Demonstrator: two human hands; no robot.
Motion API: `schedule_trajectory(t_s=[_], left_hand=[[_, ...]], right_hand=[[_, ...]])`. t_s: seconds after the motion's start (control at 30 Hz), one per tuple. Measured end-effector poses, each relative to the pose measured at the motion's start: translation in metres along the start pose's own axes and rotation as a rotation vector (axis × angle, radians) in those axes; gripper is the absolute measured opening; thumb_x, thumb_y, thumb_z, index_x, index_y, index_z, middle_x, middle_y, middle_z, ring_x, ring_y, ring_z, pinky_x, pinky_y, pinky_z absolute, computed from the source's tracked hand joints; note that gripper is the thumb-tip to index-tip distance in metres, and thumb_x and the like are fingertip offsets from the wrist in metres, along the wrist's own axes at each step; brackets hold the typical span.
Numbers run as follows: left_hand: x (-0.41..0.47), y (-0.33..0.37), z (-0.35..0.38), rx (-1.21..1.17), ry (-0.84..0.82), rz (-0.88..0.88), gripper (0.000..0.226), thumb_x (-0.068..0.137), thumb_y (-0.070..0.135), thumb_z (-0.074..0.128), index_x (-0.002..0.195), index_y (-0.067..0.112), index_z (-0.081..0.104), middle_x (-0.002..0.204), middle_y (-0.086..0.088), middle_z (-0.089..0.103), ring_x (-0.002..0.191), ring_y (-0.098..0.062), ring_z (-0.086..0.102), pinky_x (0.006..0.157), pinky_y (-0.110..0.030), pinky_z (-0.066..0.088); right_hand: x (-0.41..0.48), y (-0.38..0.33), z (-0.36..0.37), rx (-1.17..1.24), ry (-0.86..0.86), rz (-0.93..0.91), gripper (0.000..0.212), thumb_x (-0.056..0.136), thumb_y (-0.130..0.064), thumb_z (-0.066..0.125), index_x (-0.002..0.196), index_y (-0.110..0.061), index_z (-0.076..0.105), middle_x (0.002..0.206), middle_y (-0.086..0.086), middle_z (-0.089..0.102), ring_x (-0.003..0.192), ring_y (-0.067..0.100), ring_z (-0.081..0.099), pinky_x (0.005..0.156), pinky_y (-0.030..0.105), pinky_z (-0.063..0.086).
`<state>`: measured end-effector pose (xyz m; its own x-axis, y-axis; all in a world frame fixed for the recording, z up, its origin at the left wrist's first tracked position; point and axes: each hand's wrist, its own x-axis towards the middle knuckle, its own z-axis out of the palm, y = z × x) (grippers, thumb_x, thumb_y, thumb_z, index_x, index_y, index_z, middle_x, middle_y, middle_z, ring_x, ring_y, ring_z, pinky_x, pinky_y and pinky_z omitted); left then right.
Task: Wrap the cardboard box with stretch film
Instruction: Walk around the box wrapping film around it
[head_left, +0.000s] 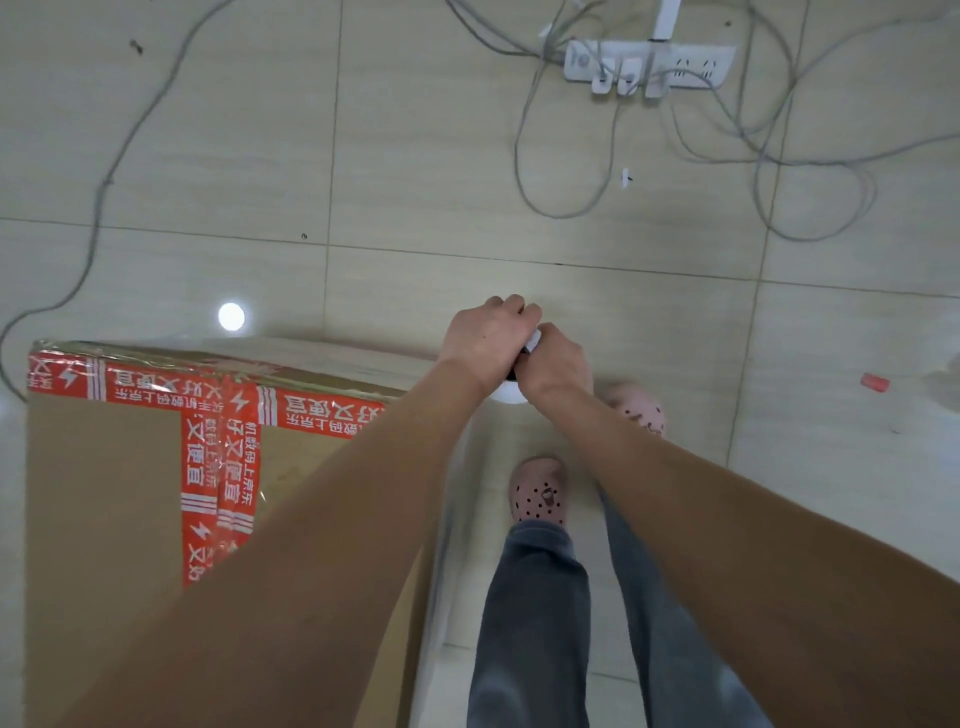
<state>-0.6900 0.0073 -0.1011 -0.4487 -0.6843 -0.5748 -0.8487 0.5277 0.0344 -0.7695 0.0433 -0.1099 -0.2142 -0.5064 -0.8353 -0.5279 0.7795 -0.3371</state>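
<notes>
Film roll (506, 396) — left hand (485, 338), right hand (558, 364)

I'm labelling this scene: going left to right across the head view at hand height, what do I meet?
Cardboard box → left hand → right hand → small red object on the floor. The stretch film roll, gripped by both hands, overlaps them, so it is left out.

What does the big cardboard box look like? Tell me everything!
The cardboard box is big and brown, standing on the tiled floor at lower left. Red tape with white writing and lightning marks runs along its top's far edge and down the middle. Shiny clear stretch film covers that far edge and stretches to the roll gripped by the left hand and right hand.
</notes>
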Motion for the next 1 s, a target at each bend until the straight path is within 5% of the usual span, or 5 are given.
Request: schedule_trajectory(t_s=[0.2,0.47,0.6,0.73,1.0], left_hand=[[0.011,-0.006,-0.009,-0.162,-0.026,-0.159,0.024,0.086,0.009,0.050,0.109,0.008,0.052,0.109,-0.008,0.054,0.092,-0.029,0.058,0.062,-0.032,0.036],[0.017,-0.033,-0.012,-0.722,0.074,-0.809,0.027,0.080,0.024,0.063,0.099,0.005,0.057,0.098,-0.011,0.064,0.093,-0.031,0.059,0.069,-0.032,0.042],[0.019,-0.053,-0.008,-0.974,0.082,-1.041,0.034,0.078,0.036,0.066,0.091,0.006,0.059,0.085,-0.008,0.066,0.085,-0.025,0.063,0.059,-0.027,0.037],[0.019,-0.062,-0.013,-0.966,-0.056,-1.007,0.044,0.076,0.046,0.064,0.090,0.004,0.066,0.078,-0.008,0.068,0.081,-0.024,0.068,0.047,-0.024,0.035],[0.028,-0.051,-0.041,-0.543,-0.029,-0.658,0.031,0.088,0.016,0.057,0.117,0.007,0.048,0.114,-0.011,0.051,0.097,-0.032,0.059,0.066,-0.033,0.038]], right_hand=[[0.008,-0.006,-0.018,-0.174,0.016,-0.109,0.015,0.088,-0.017,0.049,0.103,-0.018,0.054,0.101,0.006,0.064,0.084,0.026,0.056,0.065,0.030,0.038],[0.026,-0.053,-0.038,-0.272,0.124,-0.294,0.035,0.086,-0.014,0.050,0.120,-0.023,0.048,0.119,-0.001,0.057,0.098,0.026,0.058,0.069,0.029,0.034],[0.032,-0.073,-0.031,-0.142,0.008,-0.169,0.039,0.089,-0.020,0.053,0.126,-0.019,0.042,0.121,0.005,0.056,0.104,0.029,0.057,0.072,0.030,0.036],[0.036,-0.084,-0.031,-0.084,-0.052,-0.116,0.035,0.090,-0.017,0.048,0.124,-0.014,0.041,0.114,0.011,0.060,0.099,0.030,0.058,0.070,0.030,0.037],[0.041,-0.083,-0.036,-0.153,-0.105,-0.097,0.029,0.092,-0.016,0.043,0.120,-0.015,0.051,0.121,0.009,0.059,0.107,0.032,0.058,0.074,0.031,0.041]])
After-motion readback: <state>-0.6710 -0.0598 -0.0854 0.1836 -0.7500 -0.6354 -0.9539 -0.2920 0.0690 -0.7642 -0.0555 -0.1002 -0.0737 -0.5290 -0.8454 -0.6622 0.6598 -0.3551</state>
